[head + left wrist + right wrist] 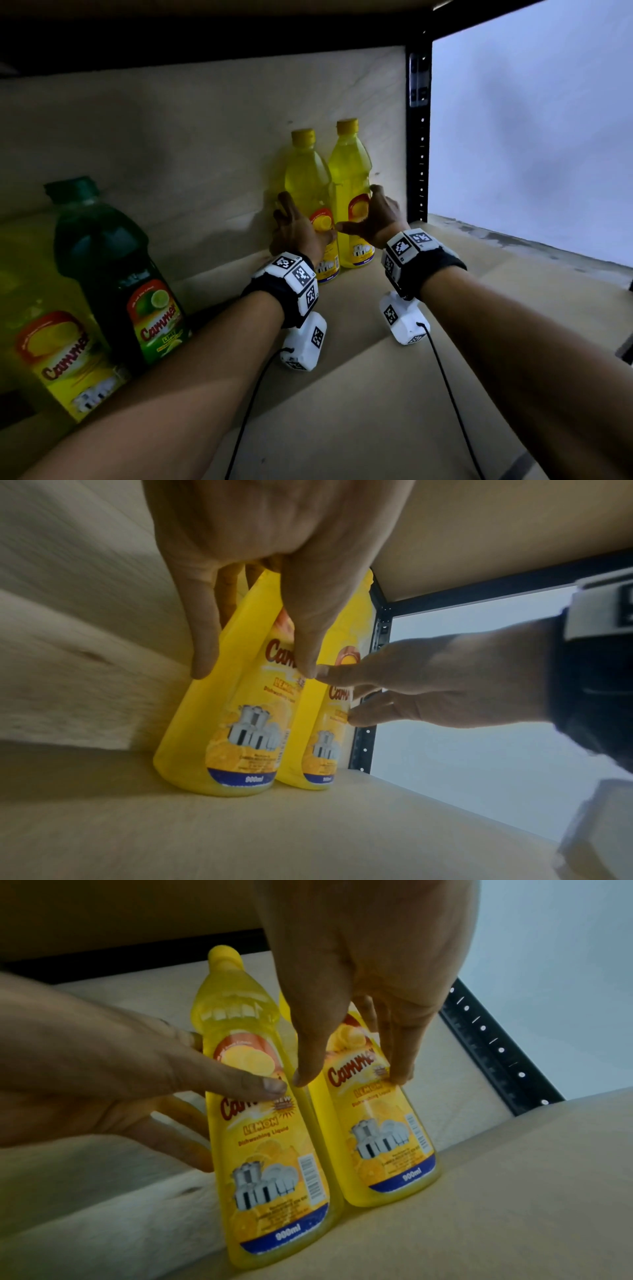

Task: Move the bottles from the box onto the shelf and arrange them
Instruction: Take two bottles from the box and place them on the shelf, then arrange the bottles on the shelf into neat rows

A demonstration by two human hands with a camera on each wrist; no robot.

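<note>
Our left grip (298,229) clasps one upright yellow bottle (306,178) and our right grip (376,219) clasps its touching twin (350,171) on the shelf (359,394).

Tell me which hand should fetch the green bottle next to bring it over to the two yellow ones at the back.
Left. The green bottle stands just outside the left forearm, while the right hand is on the far yellow bottle by the shelf post. The left hand would reach without crossing.

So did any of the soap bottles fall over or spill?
No, nothing stands out. The two yellow bottles stand upright side by side at the back of the shelf, caps on, each with a hand around it. The green bottle stands upright too.
</note>
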